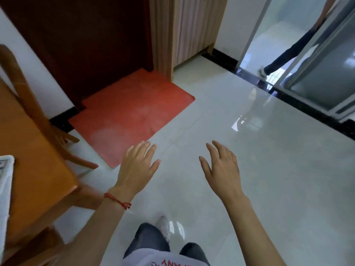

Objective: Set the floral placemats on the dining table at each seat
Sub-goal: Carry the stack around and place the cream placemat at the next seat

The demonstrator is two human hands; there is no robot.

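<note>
My left hand (137,166) and my right hand (221,167) hover palm-down over the pale tiled floor, fingers spread, holding nothing. A red string bracelet circles my left wrist. The orange wooden dining table (32,169) fills the left edge, with its corner just left of my left forearm. At the far left edge of the table lies the rim of a white item (5,189) with a faint pattern; I cannot tell if it is a placemat. No other placemat is in view.
A wooden chair (28,104) stands at the table's far side. A red floor mat (130,114) lies before a dark red door (86,41). Another person's leg (288,52) shows beyond a sliding glass door (317,77) at the upper right.
</note>
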